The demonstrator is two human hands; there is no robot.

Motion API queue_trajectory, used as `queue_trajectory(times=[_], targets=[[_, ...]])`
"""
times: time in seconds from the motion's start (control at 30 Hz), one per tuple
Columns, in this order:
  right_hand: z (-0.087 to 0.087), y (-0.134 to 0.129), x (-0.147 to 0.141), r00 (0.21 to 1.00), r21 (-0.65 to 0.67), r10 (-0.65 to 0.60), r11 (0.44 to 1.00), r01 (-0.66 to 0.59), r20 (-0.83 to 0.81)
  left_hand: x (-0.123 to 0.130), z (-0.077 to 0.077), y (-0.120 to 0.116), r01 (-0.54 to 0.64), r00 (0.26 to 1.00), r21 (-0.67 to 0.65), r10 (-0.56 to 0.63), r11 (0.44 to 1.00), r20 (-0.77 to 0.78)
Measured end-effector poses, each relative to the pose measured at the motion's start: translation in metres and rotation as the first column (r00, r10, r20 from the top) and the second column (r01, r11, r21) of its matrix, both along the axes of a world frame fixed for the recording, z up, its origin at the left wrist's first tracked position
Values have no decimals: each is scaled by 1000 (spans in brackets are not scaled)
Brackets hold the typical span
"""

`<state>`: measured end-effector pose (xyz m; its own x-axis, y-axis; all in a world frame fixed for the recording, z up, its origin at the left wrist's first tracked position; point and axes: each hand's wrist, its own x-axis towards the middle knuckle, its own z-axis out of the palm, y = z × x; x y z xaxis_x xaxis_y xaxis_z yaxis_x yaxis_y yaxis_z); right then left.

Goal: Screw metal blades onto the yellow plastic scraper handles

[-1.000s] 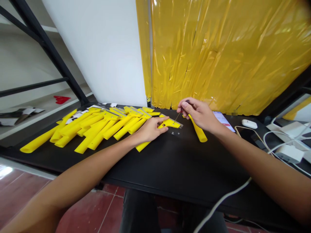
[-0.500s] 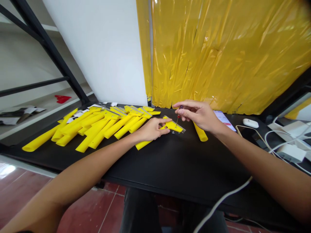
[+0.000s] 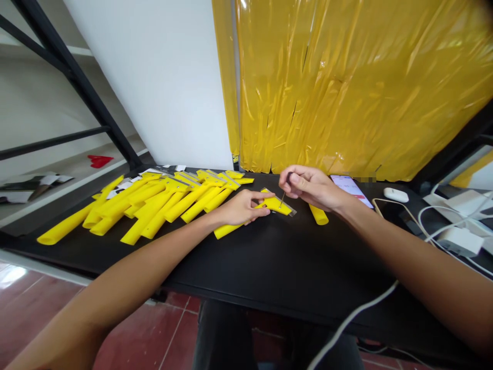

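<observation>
My left hand is closed on a yellow scraper lying on the black table, its thumb and forefinger at either side of the head. A metal blade strip edges the scraper's far side. Closed around the handle of a small screwdriver is my right hand; most of that handle is hidden by the fingers. The thin shaft of the screwdriver points down with its tip at the scraper's head. Just right of it, partly under my right hand, lies another yellow handle.
Several yellow scrapers are heaped on the left of the black table. On the right lie a lit phone, a white earbud case, a second phone and white chargers with cables. Yellow film hangs behind.
My right hand's fingers have curled further around the screwdriver handle, turning the hand over it. My left hand keeps its hold, and the scraper stays in nearly the same place.
</observation>
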<state>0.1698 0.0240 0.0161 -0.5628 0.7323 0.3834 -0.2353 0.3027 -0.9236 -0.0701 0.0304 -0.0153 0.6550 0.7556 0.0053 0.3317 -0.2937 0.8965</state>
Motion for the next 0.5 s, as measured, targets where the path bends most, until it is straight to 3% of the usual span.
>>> queue_trajectory(times=[0.13,0.27,0.4,0.5], targets=[[3,-1,-7,994,16,-84,996,85,-70,-3,-1,4,-30,1000,13,30,999,3],[6,-2,-7,977,51,-210,976,211,-33,-4,-6,7,-51,999,-2,51,999,4],[6,-5,-10,977,-56,-203,978,200,-57,-3,-9,9,-101,994,8,101,995,48],[6,-6,-14,971,-52,-219,975,215,-94,-1,-11,12,-171,979,6,169,985,112]])
